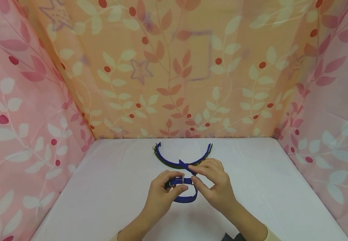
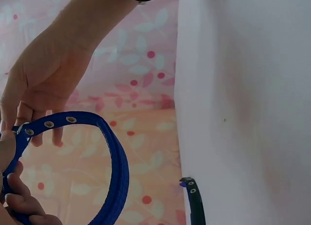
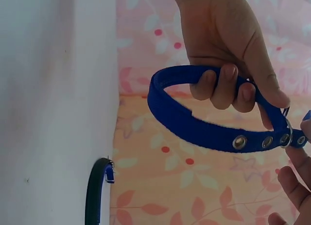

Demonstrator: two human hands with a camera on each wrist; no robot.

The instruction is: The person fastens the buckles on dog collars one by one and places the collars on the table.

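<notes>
A blue collar [image 1: 186, 199] with metal eyelets is held as a loop above the table between both hands. My left hand [image 1: 161, 190] grips its buckle side; in the right wrist view, the fingers curl around the band. My right hand [image 1: 217, 184] pinches the strap near a metal ring [image 3: 290, 132], by the eyelets. Behind the hands, a dark green collar with a blue inner side [image 1: 167, 163] lies curved on the table. By the right fingertips is a pointed blue piece [image 1: 184, 164]; I cannot tell which collar it belongs to.
A white-covered table [image 1: 110, 187] lies beneath the hands. Leaf-patterned cloth [image 1: 167, 67] hangs at the back and along both sides. Part of a dark object [image 1: 233, 237] shows at the front edge, close to the right forearm.
</notes>
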